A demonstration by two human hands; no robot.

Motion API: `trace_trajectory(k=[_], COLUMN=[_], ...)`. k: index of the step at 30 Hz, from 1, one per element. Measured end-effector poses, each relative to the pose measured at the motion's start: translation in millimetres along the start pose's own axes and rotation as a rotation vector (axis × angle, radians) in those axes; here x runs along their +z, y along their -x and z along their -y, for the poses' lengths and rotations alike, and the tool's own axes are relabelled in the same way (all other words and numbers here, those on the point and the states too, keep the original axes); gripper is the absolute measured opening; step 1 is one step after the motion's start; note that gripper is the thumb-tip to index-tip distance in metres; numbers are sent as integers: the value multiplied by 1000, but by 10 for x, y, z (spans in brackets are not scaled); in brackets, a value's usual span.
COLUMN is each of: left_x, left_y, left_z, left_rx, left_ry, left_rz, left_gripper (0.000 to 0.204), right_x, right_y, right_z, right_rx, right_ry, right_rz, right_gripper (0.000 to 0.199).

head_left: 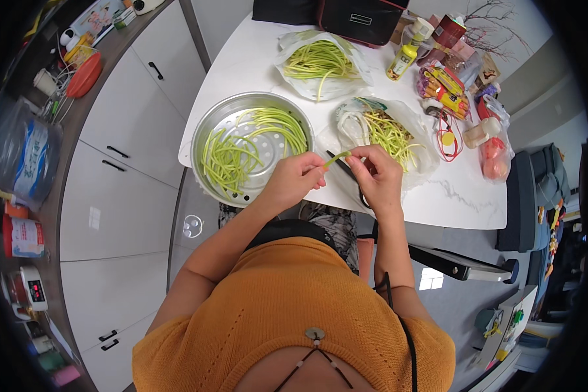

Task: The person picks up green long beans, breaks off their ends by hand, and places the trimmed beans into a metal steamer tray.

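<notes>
Over the table's front edge, my left hand (296, 178) pinches one end of a short green stem (336, 159), which looks like a garlic scape. My right hand (377, 176) pinches its other end. Left of my hands stands a round metal steamer tray (262, 175) with a perforated bottom, holding two heaps of green scapes (227, 160). To the right, an open plastic bag (351, 124) contains paler stem pieces (393, 136). Another plastic bag (291, 77) farther back holds long scapes (320, 62). A dark narrow object (342, 166) is partly hidden behind my right hand.
The white table (467, 206) carries a yellow bottle (404, 60), snack packets (443, 90), a clear jar (480, 132) and a bag of reddish round items (496, 160) on the right. A black box (359, 19) stands at the back. White cabinets (121, 209) run along the left.
</notes>
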State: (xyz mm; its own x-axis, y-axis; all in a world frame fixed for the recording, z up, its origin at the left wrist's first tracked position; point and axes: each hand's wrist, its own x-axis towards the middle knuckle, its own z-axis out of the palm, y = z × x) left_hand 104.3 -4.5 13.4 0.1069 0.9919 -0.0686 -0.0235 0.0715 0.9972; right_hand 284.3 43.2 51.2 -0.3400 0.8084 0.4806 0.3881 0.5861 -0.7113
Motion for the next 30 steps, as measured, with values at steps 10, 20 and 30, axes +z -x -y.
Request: trace_trajectory(k=[10,20,30], left_x=[-158,-1223,-1411], left_y=[-64,167,-139], left_z=[-49,-328,53], left_rx=[215,507,460], left_ry=[89,-957,-1334], left_rz=[-153,-207,39], left_gripper=[14,9,17], right_x=[57,-261,-195], right_y=[27,-77,-61], right_z=[-64,-601,-613], right_rx=[-3,218,251], right_ry=[358,611,460], right_rz=[142,-41,-68], right_gripper=[6,12,16])
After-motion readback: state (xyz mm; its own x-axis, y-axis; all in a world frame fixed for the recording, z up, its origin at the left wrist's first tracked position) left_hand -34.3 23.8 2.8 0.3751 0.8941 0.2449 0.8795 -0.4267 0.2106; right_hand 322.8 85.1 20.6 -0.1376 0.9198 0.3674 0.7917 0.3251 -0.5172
